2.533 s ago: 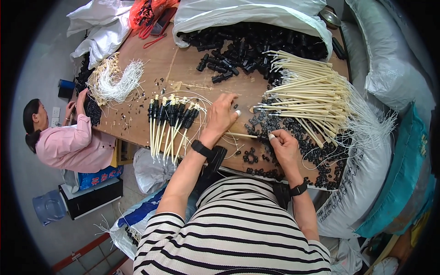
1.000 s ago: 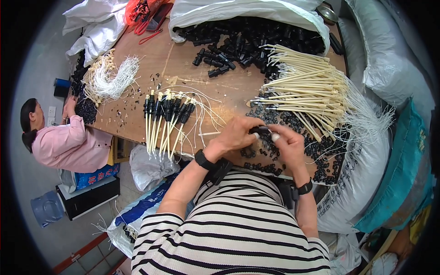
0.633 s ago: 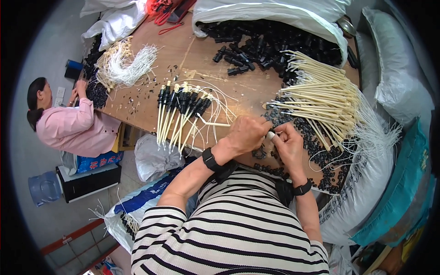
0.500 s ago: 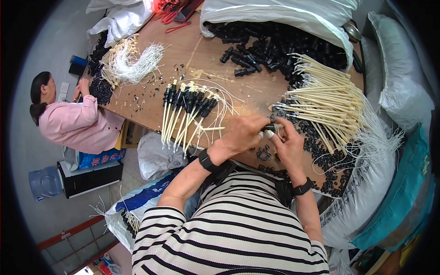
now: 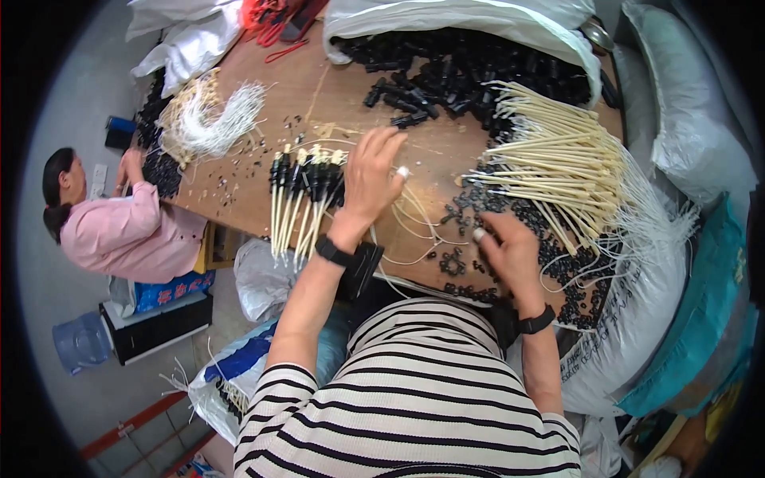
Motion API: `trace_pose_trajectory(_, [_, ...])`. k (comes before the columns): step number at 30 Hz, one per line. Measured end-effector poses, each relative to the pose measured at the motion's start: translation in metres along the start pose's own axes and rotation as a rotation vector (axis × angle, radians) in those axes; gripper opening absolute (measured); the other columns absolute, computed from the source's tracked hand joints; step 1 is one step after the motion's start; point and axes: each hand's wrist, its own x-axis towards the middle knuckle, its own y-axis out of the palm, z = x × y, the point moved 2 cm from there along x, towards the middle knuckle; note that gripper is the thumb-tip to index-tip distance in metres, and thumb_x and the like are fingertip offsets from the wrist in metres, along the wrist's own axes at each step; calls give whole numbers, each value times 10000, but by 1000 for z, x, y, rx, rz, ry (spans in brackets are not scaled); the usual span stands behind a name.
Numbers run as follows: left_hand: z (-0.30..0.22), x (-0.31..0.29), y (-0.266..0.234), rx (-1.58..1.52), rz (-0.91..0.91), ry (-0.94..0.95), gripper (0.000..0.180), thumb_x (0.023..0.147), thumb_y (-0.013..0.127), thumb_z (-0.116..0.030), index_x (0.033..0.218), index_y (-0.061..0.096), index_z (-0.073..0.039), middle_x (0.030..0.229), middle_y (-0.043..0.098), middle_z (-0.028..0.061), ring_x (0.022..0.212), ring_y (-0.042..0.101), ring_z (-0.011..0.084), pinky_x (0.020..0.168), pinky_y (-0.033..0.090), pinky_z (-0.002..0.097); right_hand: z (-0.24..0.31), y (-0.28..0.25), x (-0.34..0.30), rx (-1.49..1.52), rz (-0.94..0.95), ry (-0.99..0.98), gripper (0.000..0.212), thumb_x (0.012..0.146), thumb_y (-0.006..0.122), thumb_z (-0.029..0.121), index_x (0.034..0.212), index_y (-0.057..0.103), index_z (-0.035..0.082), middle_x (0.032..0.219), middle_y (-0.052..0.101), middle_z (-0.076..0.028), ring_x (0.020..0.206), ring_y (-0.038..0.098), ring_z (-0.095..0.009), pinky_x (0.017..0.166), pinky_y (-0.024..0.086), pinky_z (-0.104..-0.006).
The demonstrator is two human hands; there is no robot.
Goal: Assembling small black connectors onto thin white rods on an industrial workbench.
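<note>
My left hand [image 5: 369, 179] is over the table beside a row of black plastic fittings [image 5: 319, 177] with cream sticks and white cords. Its fingers are stretched out, the thumb apart, and I see nothing held; it hides the right end of the row. My right hand [image 5: 514, 251] hovers low over scattered small black clips [image 5: 453, 263], thumb and forefinger apart. A white cover sits on each thumb tip. To the right lies a big bundle of cream sticks [image 5: 550, 171] with white cords [image 5: 653, 215].
A white sack [image 5: 470, 17] spills black fittings [image 5: 414, 99] at the back. A bundle of white cords [image 5: 219, 119] lies at the far left, near a seated person in pink [image 5: 131, 227]. Full sacks [image 5: 689, 103] line the right side; an open bag [image 5: 211, 398] stands lower left.
My hands were together around a black fitting. Now they are apart: the left has moved left to the row, the right has dropped slightly toward the small clips. The view has shifted a little.
</note>
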Motion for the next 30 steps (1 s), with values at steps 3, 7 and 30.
trace_pose_trajectory(3, [19, 30, 38, 37, 67, 30, 431, 724, 596, -24, 1145, 652, -100, 1172, 598, 137, 1122, 530, 330, 935, 442, 420, -29, -38, 2, -196, -215, 113, 160, 767, 687, 101, 923, 683, 66, 845, 646, -117, 753, 622, -320, 664, 492, -396])
trace_pose_trajectory(7, [36, 38, 62, -30, 334, -144, 346, 760, 578, -18, 1046, 719, -151, 995, 620, 139, 1018, 571, 337, 829, 466, 428, -59, -65, -3, -649, -69, 300, 119, 765, 662, 79, 880, 638, 57, 825, 593, -134, 790, 597, -350, 683, 461, -425])
trace_pose_trajectory(30, [-31, -18, 32, -671, 632, 303, 355, 674, 720, -58, 1022, 655, -79, 804, 631, 54, 755, 618, 226, 676, 499, 344, -3, -32, -17, 93, 179, 4, 220, 766, 682, 74, 987, 689, 72, 746, 653, -103, 612, 636, -244, 557, 490, -324])
